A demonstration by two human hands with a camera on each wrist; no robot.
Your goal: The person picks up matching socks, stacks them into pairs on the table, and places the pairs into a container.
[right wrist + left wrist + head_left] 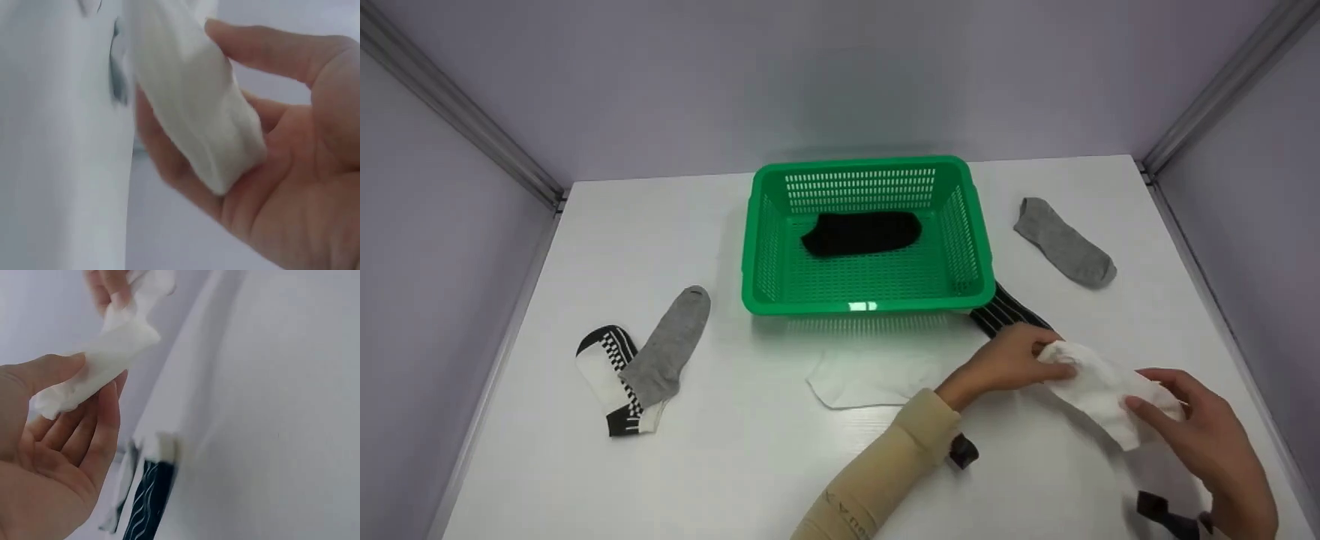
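Note:
A white sock [1099,386] is stretched between both hands above the right side of the table. My left hand [1012,360] pinches one end between thumb and fingers, and my right hand [1207,424] grips the other end. In the left wrist view the left thumb presses on the white fabric [112,354], with the fingers beneath it. The right wrist view has the sock's end [197,107] lying between the right thumb and fingers. Partly behind the left hand lies a black striped sock [1009,311]. Another white sock [870,379] lies flat on the table left of that hand.
A green basket [870,306] stands at the back middle with a black sock [862,232] inside. One grey sock [1065,244] lies at the back right. At left, another grey sock [671,345] overlaps a black-and-white checkered sock [604,375]. Walls enclose the table's back and sides.

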